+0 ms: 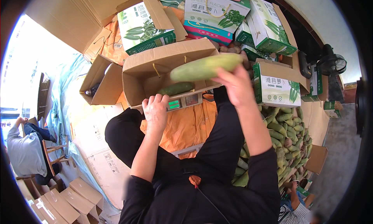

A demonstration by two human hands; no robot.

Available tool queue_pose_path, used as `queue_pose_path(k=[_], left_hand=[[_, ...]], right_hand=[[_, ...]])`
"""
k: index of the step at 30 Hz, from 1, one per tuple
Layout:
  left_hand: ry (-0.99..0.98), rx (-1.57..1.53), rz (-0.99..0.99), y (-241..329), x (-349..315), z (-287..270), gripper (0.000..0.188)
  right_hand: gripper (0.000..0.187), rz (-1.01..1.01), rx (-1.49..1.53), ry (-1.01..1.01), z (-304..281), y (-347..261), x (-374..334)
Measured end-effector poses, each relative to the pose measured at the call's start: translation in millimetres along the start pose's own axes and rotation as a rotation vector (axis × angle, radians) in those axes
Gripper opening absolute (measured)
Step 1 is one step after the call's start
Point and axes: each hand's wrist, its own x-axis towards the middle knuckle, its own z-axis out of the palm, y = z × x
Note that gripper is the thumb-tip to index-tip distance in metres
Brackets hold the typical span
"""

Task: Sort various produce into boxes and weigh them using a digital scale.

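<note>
My right hand (233,84) grips a long pale-green radish (206,66) by its right end, holding it above an open cardboard box (136,74). A darker green radish (176,88) lies inside that box. Yellow cord handles hang on the box's inner wall. At the box's near edge rests my left hand (155,109), its fingers bent over the rim; whether they pinch the cardboard is hard to see. Beneath the box sits a digital scale (190,101) with a lit green display, just right of my left hand.
A large heap of green radishes (285,134) lies to my right. Printed white-and-green cartons (142,27) stand at the back and right. A smaller open box (101,78) is on the left. A black fan (330,62) stands far right. Another person (27,150) sits far left.
</note>
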Motion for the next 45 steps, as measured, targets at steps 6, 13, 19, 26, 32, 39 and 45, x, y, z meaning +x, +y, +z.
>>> queue_pose_path(k=[6,13,19,26,32,39,45], left_hand=[[0.022,-0.016,0.014,0,6,6,0.027],[0.039,-0.010,0.042,-2,9,7,0.027],[0.084,0.027,-0.019,-10,14,11,0.031],[0.125,0.046,-0.004,-9,19,19,0.039],[0.119,0.087,-0.017,2,16,23,0.046],[0.103,0.092,-0.046,19,6,27,0.074],[0.102,0.133,-0.051,15,4,28,0.078]], right_hand=[[0.043,0.216,-0.177,0.046,70,104,65],[0.058,0.695,-0.450,0.191,88,167,102],[0.027,0.209,-0.428,-0.196,81,98,77],[0.028,-0.040,-0.370,-0.129,-16,-20,24],[0.026,0.089,-0.357,0.308,-141,14,-36],[0.020,0.450,-0.895,0.527,-257,176,-135],[0.024,0.652,-1.548,0.190,-250,258,-202]])
